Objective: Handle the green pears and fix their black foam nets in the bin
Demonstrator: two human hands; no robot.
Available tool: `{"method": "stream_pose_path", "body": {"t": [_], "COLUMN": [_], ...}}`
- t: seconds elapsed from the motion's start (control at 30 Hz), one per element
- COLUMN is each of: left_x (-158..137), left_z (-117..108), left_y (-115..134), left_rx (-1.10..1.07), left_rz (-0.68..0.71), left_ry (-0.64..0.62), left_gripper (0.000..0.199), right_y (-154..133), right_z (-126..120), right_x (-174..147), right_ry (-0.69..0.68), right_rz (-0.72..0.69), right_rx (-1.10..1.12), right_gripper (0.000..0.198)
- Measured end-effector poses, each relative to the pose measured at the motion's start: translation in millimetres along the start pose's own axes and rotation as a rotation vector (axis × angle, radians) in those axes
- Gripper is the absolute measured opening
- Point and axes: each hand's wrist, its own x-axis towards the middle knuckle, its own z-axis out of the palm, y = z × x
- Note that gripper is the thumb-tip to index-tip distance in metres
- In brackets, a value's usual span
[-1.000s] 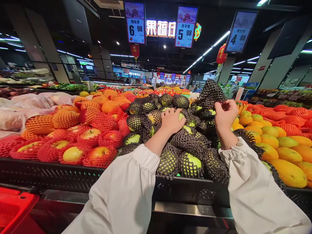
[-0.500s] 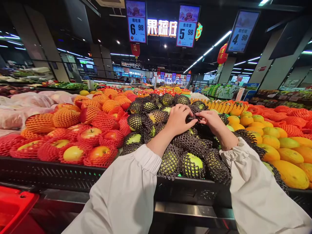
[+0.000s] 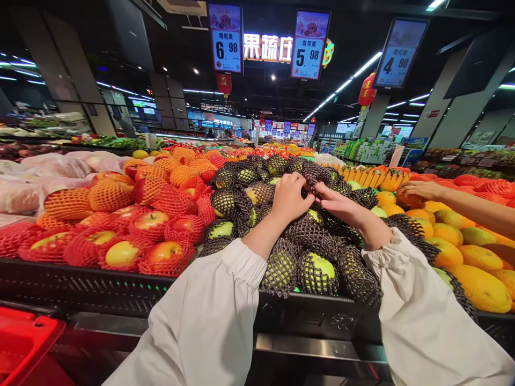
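Note:
My left hand (image 3: pixel 291 197) and my right hand (image 3: pixel 340 205) meet above a heap of green apples in black foam nets. Their fingertips are pinched on a black foam net (image 3: pixel 310 182); whether an apple sits inside it is hidden by my fingers. Right beneath my wrists lie more netted pieces, among them a green apple (image 3: pixel 322 266) showing through its net opening. Both my arms wear white gathered sleeves.
Left are apples in red nets (image 3: pixel 151 220) and orange nets (image 3: pixel 110 193). Oranges (image 3: pixel 480 257) lie right, with another person's hand (image 3: pixel 418 190) over them. A black crate rim (image 3: pixel 314 303) runs in front; a red basket (image 3: pixel 24 343) stands lower left.
My right hand has shifted left, closer to my left hand, with its fingers turned on the net. Another person's arm has come in from the right over the oranges.

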Motion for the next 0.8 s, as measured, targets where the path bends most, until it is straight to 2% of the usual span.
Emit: {"method": "stream_pose_path", "body": {"t": [0.13, 0.23, 0.33, 0.43, 0.53, 0.6, 0.67, 0.73, 0.8], "left_x": [-0.2, 0.3, 1.7, 3.2, 4.4, 4.5, 3.7, 2.2, 0.4], "left_z": [0.3, 0.0, -0.4, -0.7, -1.0, -1.6, -2.4, -3.0, -2.6], "left_y": [1.9, 1.1, -2.0, -5.1, -5.4, -3.3, -0.4, 2.3, 3.7], "left_rx": [-0.012, -0.016, -0.064, -0.106, -0.126, -0.144, -0.192, -0.254, -0.299], "left_rz": [-0.032, -0.065, -0.151, -0.297, -0.345, -0.277, -0.144, 0.013, 0.14], "left_ry": [0.007, 0.046, 0.163, 0.3, 0.326, 0.286, 0.229, 0.148, 0.031], "left_gripper": [0.021, 0.013, 0.01, 0.017, 0.026, 0.029, 0.024, 0.013, 0.009], "right_y": [-4.0, -12.0, -18.9, -19.2, -14.7, -12.4, -12.0, -12.8, -14.2], "right_z": [-4.5, -1.7, 2.9, 4.0, 0.3, -3.4, -6.7, -8.7, -9.0], "right_x": [-3.1, -3.7, -1.3, 3.6, 7.2, 7.8, 7.9, 8.8, 10.9], "right_ry": [-0.072, -0.132, -0.109, 0.072, 0.412, 0.628, 0.772, 0.828, 0.826], "right_rz": [0.04, 0.019, -0.038, -0.066, -0.056, -0.065, -0.076, -0.048, 0.022], "right_rx": [0.195, 0.244, 0.221, 0.073, -0.183, -0.281, -0.265, -0.148, 0.038], "right_gripper": [0.086, 0.091, 0.093, 0.079, 0.047, 0.035, 0.027, 0.018, 0.019]}}
